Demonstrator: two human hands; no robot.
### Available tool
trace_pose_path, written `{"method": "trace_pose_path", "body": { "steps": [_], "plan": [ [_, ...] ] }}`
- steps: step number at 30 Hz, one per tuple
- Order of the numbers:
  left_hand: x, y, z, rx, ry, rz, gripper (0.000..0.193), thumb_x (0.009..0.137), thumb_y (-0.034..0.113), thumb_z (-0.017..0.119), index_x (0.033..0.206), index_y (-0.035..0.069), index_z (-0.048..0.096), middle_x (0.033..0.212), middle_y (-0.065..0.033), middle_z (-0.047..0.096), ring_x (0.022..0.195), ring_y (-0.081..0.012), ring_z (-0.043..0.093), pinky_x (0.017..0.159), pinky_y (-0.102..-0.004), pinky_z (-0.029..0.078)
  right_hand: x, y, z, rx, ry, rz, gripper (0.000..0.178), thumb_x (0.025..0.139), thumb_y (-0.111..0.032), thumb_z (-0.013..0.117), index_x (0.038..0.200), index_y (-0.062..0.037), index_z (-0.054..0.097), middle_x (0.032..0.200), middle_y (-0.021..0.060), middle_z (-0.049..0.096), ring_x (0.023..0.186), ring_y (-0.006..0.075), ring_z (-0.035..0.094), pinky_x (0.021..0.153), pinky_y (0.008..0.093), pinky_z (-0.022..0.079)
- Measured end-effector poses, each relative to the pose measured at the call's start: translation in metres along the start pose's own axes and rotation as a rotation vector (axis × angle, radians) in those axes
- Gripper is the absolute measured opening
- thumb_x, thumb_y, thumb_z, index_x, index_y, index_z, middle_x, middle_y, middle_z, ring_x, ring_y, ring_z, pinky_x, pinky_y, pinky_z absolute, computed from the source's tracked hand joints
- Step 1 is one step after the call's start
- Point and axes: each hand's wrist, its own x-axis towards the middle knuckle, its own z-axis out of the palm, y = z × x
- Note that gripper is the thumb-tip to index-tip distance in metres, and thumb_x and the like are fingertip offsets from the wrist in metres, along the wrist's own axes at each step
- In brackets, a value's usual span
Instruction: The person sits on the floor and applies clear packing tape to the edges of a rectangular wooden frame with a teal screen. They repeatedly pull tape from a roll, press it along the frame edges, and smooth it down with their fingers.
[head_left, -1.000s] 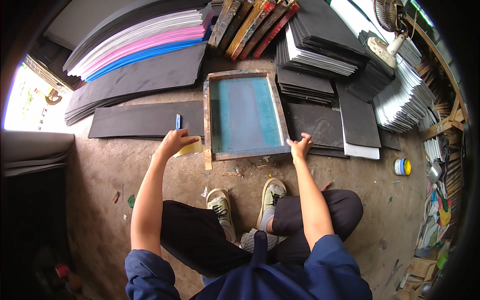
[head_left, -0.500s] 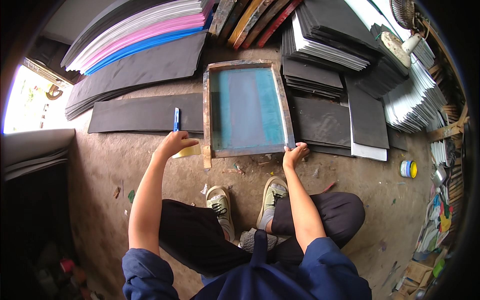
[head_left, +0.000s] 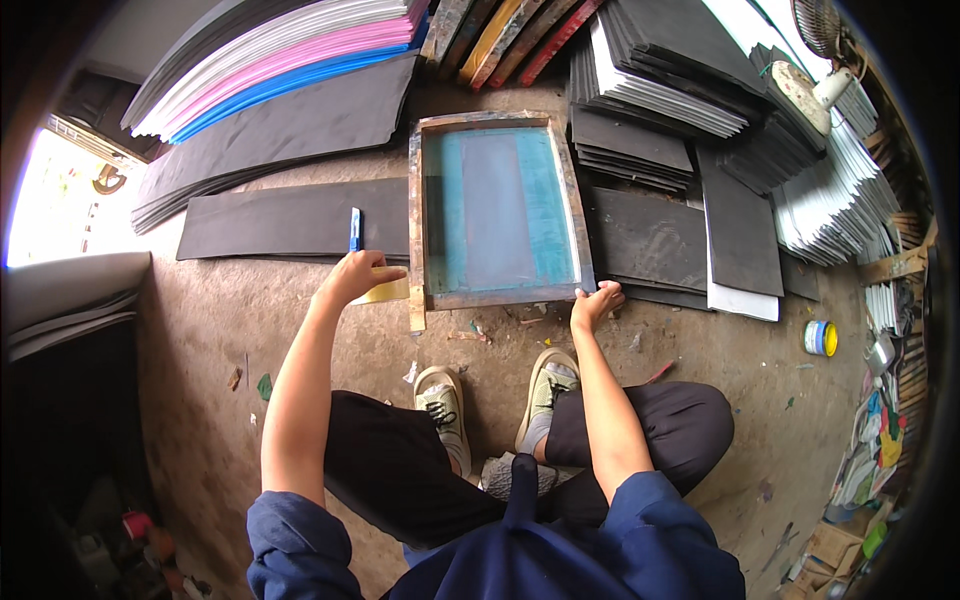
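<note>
A wooden screen-printing frame with teal mesh lies in front of me, partly over black foam sheets. My left hand is closed around a blue utility knife, its blade pointing away from me, and a roll of pale yellow tape. This hand is just left of the frame's near left corner, where a tan strip sticks out toward me. At the near right corner, my right hand pinches the frame's edge; whether tape lies under its fingers is unclear.
Black foam sheets extend left of the frame, and more black sheets lie right. Stacked coloured foam stands far left. Several printing frames lean at the back. A yellow-and-blue tub sits right, beyond my knee.
The whole view has shifted slightly. My left hand, with the knife and tape roll, has edged a little closer to the frame. My right hand stays at its corner.
</note>
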Motion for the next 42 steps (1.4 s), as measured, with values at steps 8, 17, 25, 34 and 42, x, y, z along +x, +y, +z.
{"method": "trace_pose_path", "body": {
  "steps": [8,17,25,34,42],
  "plan": [
    [-0.005,0.009,-0.003,-0.010,-0.080,-0.050,0.054,0.076,0.053,0.066,0.080,0.000,0.062,0.066,-0.0148,0.058,0.064,-0.0270,0.057,0.062,-0.0374,0.044,0.000,-0.005,0.001,-0.401,0.025,0.085,0.054,0.061,-0.019,0.082,0.101,-0.0134,0.045,0.108,0.0126,0.048,0.104,0.0329,0.048,0.084,0.0469,0.044],
    [0.000,-0.013,0.009,-0.044,-0.042,0.152,0.047,0.095,0.041,0.040,0.092,-0.002,0.060,0.078,-0.0194,0.062,0.075,-0.0353,0.061,0.069,-0.0419,0.047,0.018,0.019,0.001,-0.307,-0.097,0.233,0.063,0.061,-0.025,0.083,0.106,-0.0156,0.039,0.113,0.0129,0.041,0.109,0.0339,0.044,0.085,0.0516,0.042],
    [0.006,-0.035,0.065,0.428,0.079,0.186,0.040,0.096,0.032,0.038,0.082,0.003,0.061,0.062,-0.0152,0.062,0.058,-0.0297,0.063,0.050,-0.0395,0.052,0.023,0.030,0.003,-0.364,-0.094,0.230,0.064,0.061,-0.023,0.083,0.106,-0.0157,0.039,0.117,0.0122,0.040,0.114,0.0332,0.040,0.088,0.0538,0.039],
    [0.015,-0.055,0.105,0.422,-0.010,0.048,0.036,0.088,0.027,0.041,0.072,0.007,0.066,0.074,-0.0145,0.067,0.070,-0.0300,0.066,0.061,-0.0424,0.052,0.009,0.023,0.002,-0.357,-0.123,0.086,0.052,0.066,-0.019,0.079,0.102,-0.0166,0.042,0.114,0.0128,0.043,0.114,0.0336,0.039,0.085,0.0547,0.040],
    [0.018,-0.071,0.113,0.480,0.085,0.220,0.024,0.086,0.019,0.048,0.073,0.004,0.062,0.066,-0.0119,0.064,0.061,-0.0277,0.066,0.050,-0.0371,0.053,-0.043,-0.024,0.006,-0.365,-0.023,-0.406,0.046,0.067,0.009,0.059,0.107,-0.0078,0.045,0.111,0.0156,0.039,0.111,0.0339,0.039,0.091,0.0501,0.032]
  ]
}}
